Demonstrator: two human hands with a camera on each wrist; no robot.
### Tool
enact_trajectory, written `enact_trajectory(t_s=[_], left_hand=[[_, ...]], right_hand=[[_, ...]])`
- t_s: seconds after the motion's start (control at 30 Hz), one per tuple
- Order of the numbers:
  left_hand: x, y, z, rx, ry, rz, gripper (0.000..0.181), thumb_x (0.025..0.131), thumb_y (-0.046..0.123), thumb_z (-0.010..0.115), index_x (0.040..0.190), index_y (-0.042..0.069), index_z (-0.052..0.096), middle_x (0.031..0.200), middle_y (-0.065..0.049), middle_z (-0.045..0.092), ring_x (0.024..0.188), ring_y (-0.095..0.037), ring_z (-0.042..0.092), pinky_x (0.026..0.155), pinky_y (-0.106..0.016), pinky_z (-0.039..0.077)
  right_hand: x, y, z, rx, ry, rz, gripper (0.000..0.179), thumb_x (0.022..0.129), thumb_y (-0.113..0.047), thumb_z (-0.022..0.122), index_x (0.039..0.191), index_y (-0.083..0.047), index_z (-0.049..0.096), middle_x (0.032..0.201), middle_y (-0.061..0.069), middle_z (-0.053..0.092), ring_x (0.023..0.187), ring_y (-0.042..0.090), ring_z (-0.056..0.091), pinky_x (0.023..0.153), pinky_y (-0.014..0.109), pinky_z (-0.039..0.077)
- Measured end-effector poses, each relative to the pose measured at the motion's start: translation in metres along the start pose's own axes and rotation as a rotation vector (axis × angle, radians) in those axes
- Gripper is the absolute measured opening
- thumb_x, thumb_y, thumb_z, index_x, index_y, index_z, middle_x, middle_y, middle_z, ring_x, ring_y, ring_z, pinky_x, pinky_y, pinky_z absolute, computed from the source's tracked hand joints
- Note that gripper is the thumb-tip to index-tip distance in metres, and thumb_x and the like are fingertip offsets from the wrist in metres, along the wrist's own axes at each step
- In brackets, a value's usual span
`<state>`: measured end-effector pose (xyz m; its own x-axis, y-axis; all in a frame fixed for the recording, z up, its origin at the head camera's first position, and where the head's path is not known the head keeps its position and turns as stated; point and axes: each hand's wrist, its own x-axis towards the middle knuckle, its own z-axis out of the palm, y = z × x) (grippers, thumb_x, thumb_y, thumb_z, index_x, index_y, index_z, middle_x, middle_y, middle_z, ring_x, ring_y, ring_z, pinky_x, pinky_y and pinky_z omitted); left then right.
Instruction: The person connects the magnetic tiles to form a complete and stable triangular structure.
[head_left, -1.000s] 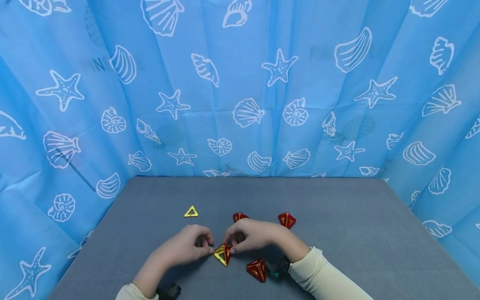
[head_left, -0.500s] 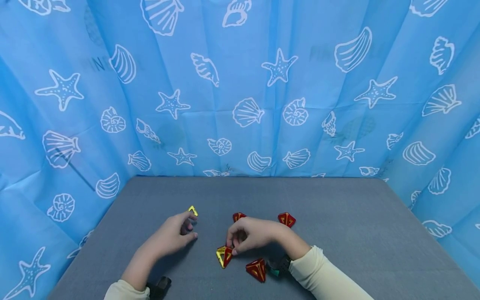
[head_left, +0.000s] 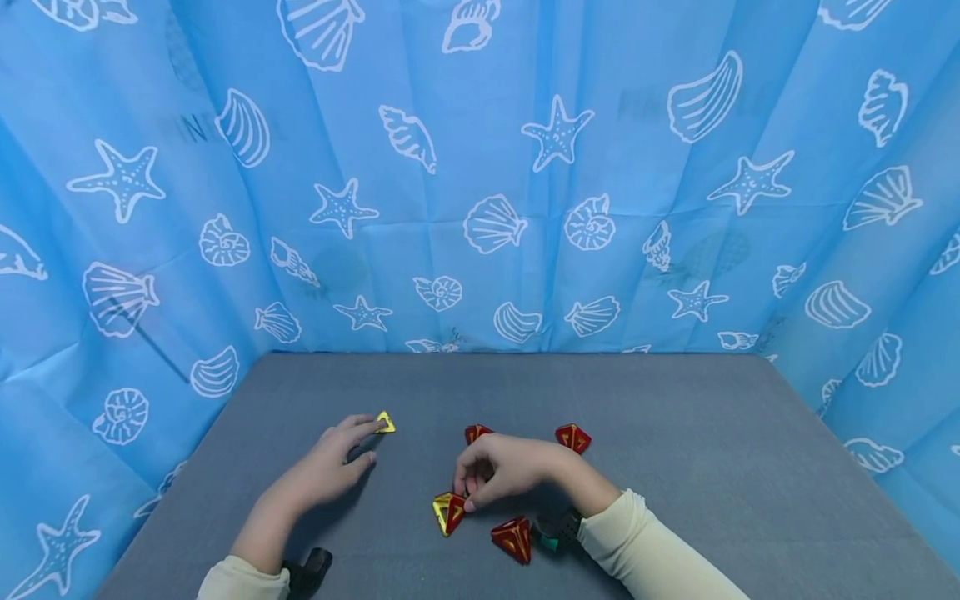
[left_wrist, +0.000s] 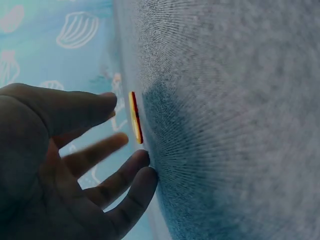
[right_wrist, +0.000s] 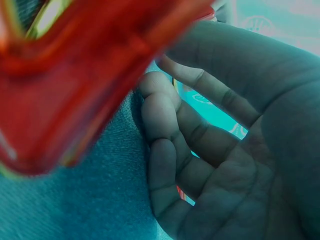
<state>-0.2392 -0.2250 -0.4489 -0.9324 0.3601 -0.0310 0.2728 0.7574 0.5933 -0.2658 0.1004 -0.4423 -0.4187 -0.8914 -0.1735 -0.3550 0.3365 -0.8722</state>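
A flat yellow triangular tile (head_left: 388,421) lies at the left rear of the grey table. My left hand (head_left: 324,460) reaches over its near side, a fingertip covering part of it. In the left wrist view the tile (left_wrist: 136,120) is edge-on, just beyond the spread fingers, and not gripped. My right hand (head_left: 512,468), fingers curled, pinches the red side of a small yellow-and-red triangle piece (head_left: 456,510) standing on the table. In the right wrist view a blurred red piece (right_wrist: 65,95) fills the upper left and hides the thumb tip.
A red pyramid-like piece (head_left: 513,540) sits close to the right wrist strap (head_left: 558,532). Another red piece (head_left: 573,439) lies behind the right wrist, and a third red piece (head_left: 477,432) is partly covered by the right hand. A blue shell-patterned curtain (head_left: 480,233) borders the grey table (head_left: 675,483).
My left hand has left the yellow-and-red piece and moved left and away to the yellow tile. The right hand stays with the yellow-and-red piece, which has shifted slightly.
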Motion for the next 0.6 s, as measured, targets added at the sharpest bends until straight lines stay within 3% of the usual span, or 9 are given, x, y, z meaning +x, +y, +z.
enact_trajectory(t_s=[0.17, 0.3, 0.4, 0.6], left_hand=[[-0.0014, 0.0044, 0.0012, 0.050, -0.018, 0.019, 0.054, 0.101, 0.004, 0.068, 0.154, 0.009, 0.056, 0.161, -0.019, 0.051, 0.147, -0.046, 0.045, 0.114, -0.067, 0.039], [-0.0023, 0.0057, 0.0002, 0.015, -0.024, -0.026, 0.053, 0.100, 0.005, 0.070, 0.151, 0.010, 0.057, 0.156, -0.018, 0.056, 0.143, -0.043, 0.051, 0.113, -0.064, 0.042], [-0.0017, 0.0065, -0.0017, -0.027, -0.029, -0.056, 0.048, 0.099, 0.004, 0.072, 0.146, 0.009, 0.062, 0.148, -0.015, 0.062, 0.133, -0.038, 0.059, 0.110, -0.061, 0.046], [-0.0009, 0.0096, -0.0056, -0.086, -0.046, -0.018, 0.029, 0.097, 0.005, 0.075, 0.126, 0.009, 0.073, 0.120, -0.005, 0.075, 0.107, -0.022, 0.070, 0.093, -0.048, 0.058]], right_hand=[[-0.0003, 0.0006, 0.0000, 0.005, -0.006, -0.008, 0.014, 0.098, -0.011, 0.076, 0.106, 0.000, 0.072, 0.088, -0.005, 0.063, 0.077, 0.004, 0.058, 0.072, 0.017, 0.048], [-0.0003, 0.0010, 0.0007, 0.003, -0.005, -0.006, 0.014, 0.097, -0.010, 0.076, 0.106, -0.001, 0.072, 0.088, -0.006, 0.063, 0.077, 0.003, 0.058, 0.072, 0.017, 0.048], [-0.0004, 0.0006, 0.0005, 0.003, -0.007, -0.001, 0.014, 0.097, -0.010, 0.076, 0.106, 0.000, 0.072, 0.088, -0.006, 0.063, 0.077, 0.002, 0.058, 0.072, 0.017, 0.047], [-0.0011, -0.0001, 0.0001, 0.010, -0.009, -0.004, 0.016, 0.097, -0.010, 0.076, 0.106, 0.002, 0.071, 0.088, -0.006, 0.062, 0.078, 0.003, 0.057, 0.072, 0.017, 0.047]])
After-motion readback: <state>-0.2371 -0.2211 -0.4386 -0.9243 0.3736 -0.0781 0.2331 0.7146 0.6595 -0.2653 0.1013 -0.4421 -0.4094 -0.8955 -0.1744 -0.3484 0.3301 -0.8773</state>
